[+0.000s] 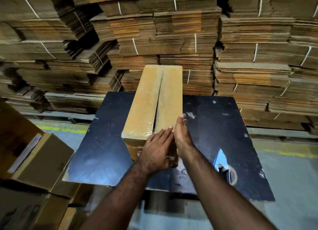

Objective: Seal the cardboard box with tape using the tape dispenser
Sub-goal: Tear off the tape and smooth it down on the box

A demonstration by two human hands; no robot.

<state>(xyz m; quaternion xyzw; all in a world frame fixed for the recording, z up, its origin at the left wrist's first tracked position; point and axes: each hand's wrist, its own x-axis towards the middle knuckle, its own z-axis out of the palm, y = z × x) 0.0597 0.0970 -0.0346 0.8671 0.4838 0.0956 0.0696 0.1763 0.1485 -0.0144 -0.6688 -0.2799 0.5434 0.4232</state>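
A long, narrow cardboard box lies on a dark blue table top, its length running away from me. Clear tape shines over the top seam and down the near end. My left hand lies flat, fingers together, over the box's near top edge and end face. My right hand stands edge-on against the box's near right corner, fingers straight, holding nothing. The blue tape dispenser rests on the table to the right of my right forearm, apart from both hands.
Tall stacks of flattened, strapped cardboard fill the whole background behind the table. Assembled brown boxes stand at the left beside the table. Grey floor with yellow lines shows on the right.
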